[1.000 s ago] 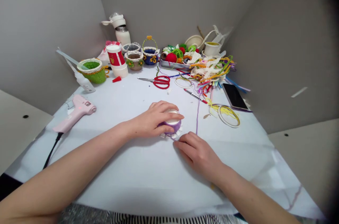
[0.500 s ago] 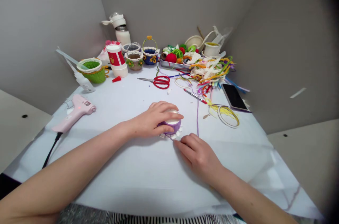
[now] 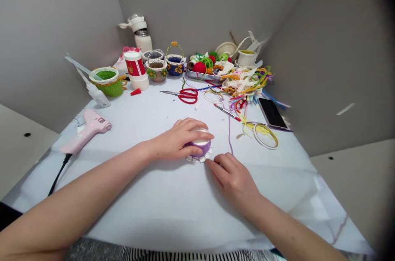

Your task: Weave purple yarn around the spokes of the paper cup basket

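A small paper cup [image 3: 204, 149] stands upside down on the table, its side wound with purple yarn and its cut white tabs splayed out on the cloth. My left hand [image 3: 185, 139] is wrapped over it, fingers across the white base and thumb on the yarn band. Just right of the tabs, my right hand [image 3: 233, 176] is closed in a pinch, its fingertips at the tabs' edge. A strand of purple yarn [image 3: 229, 135] runs from the back of the table down into the right hand; the pinched part is hidden.
Red-handled scissors [image 3: 187, 95] and a pen [image 3: 227, 112] lie beyond the cup. A pink glue gun [image 3: 88, 129] rests at left, a phone [image 3: 273, 113] at right. Decorated little baskets [image 3: 175, 65] and a tray [image 3: 203, 75] of yarn line the back.
My right hand has shifted slightly right along the tabs, and the purple strand behind it has moved a little. My left hand stays on the cup.
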Motion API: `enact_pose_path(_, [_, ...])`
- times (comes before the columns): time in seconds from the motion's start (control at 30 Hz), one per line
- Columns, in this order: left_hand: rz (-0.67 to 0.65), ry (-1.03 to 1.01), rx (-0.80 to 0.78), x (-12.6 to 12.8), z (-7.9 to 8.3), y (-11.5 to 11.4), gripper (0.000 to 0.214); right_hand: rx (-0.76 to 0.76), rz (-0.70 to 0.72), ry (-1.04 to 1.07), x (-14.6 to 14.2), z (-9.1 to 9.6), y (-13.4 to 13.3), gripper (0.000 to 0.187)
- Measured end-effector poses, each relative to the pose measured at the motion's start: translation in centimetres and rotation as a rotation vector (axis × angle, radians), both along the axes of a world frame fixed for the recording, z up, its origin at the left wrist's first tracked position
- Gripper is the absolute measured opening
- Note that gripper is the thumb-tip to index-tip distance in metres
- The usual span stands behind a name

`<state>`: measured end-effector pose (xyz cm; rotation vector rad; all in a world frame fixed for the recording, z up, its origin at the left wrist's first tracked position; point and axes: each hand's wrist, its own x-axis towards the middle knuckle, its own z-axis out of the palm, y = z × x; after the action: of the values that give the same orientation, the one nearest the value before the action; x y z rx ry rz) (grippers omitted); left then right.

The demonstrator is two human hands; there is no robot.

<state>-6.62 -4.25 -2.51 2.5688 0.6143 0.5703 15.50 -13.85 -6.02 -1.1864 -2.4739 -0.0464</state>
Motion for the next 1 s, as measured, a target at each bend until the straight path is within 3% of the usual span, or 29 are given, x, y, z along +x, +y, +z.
enact_pose_path(0.3, [-0.020, -0.028, -0.026, 0.0, 0.2, -0.2, 0.041, -0.091, -0.124, 0.121, -0.3, 0.4, 1.0, 0.021])
enact_pose_path(0.5, [-0.041, -0.057, -0.057, 0.1, 0.2, -0.3, 0.040, -0.155, -0.133, 0.284, -0.2, 0.7, 2.1, 0.017])
enact_pose_path(0.67, [0.007, -0.196, -0.207, -0.1, 1.2, -0.7, 0.040, -0.278, -0.105, 0.439, 0.1, 2.7, 3.4, 0.012])
enact_pose_path(0.77, [0.135, -0.380, -0.505, -0.2, 1.9, -0.8, 0.038, -0.438, -0.020, 0.572, 0.5, 4.8, 4.5, 0.010])
enact_pose_path(0.87, [0.277, -0.555, -1.036, 0.0, 1.9, -0.9, 0.042, -0.639, 0.024, 0.777, 0.8, 6.2, 5.6, 0.011])
enact_pose_path(0.93, [0.316, -0.610, -1.385, 0.4, 1.5, -1.1, 0.048, -0.801, 0.018, 0.949, 0.6, 6.5, 6.2, 0.014])
enact_pose_path(1.0, [0.313, -0.623, -1.603, 0.8, 0.9, -1.2, 0.046, -0.968, -0.006, 1.115, 0.2, 6.2, 6.7, 0.018])
